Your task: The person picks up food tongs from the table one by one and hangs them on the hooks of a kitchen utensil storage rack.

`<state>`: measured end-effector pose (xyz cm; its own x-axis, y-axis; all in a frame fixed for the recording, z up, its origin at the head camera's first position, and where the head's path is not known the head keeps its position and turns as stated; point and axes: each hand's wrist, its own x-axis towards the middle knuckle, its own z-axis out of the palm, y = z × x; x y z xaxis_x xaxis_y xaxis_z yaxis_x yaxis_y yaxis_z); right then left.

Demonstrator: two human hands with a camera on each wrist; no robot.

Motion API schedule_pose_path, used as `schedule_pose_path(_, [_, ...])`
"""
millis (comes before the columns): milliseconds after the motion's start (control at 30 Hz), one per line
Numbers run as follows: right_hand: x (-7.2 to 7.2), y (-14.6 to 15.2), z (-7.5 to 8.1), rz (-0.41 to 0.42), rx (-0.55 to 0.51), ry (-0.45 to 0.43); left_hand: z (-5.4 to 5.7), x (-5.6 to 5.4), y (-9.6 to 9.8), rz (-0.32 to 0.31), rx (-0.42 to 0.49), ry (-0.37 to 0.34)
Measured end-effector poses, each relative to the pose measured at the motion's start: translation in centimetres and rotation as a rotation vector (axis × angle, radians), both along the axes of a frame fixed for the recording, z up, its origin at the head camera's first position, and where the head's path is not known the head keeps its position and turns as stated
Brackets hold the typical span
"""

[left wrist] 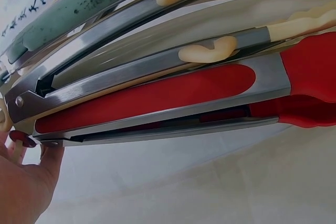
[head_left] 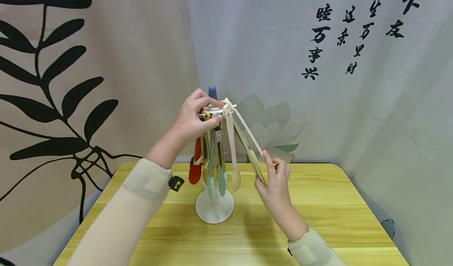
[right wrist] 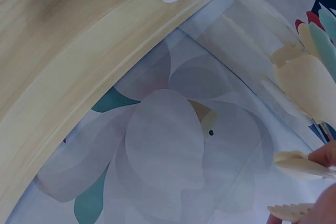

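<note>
A white utensil stand (head_left: 214, 211) stands on the table with several kitchen tongs hanging from its top. My left hand (head_left: 194, 114) grips the stand's top, fingers over the upper disc and thumb lower down. Red tongs (left wrist: 157, 95) hang close by that hand, their hinge end near its fingers in the left wrist view. To the right, my right hand (head_left: 277, 183) holds cream tongs (head_left: 255, 164) near their tips, and these slant outward from the top. Their scalloped tips (right wrist: 296, 163) show spread apart between the fingers in the right wrist view.
Tongs with pale green tips (head_left: 222, 182) and a cream utensil (head_left: 236, 177) hang at the stand's front. A blue knob (head_left: 212, 92) tops the stand. The wooden table (head_left: 304, 222) ends at a cloth backdrop (head_left: 247, 42) with printed leaves and writing.
</note>
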<state>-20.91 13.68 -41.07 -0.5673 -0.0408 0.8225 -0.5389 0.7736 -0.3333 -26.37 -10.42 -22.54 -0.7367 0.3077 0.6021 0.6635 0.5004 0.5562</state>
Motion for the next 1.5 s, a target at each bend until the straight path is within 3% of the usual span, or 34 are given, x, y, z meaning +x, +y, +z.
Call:
schedule_pose_path(433, [-0.2,-0.5,-0.1,0.017,0.023,-0.006,-0.1,0.2,-0.2,-0.007,0.022,-0.001])
schedule_pose_path(1067, [0.4,-1.4,-0.9,0.077,0.091,-0.083,-0.3,0.1,-0.3,0.009,0.000,0.012])
schedule_pose_path(1233, [0.4,-1.5,-1.2,0.109,0.085,-0.080,-0.5,0.2,-0.3,0.003,0.018,0.025])
schedule_pose_path(1500, [0.9,-1.4,-0.9,0.087,0.064,-0.153,-1.2,0.4,-0.1,0.031,0.080,0.011])
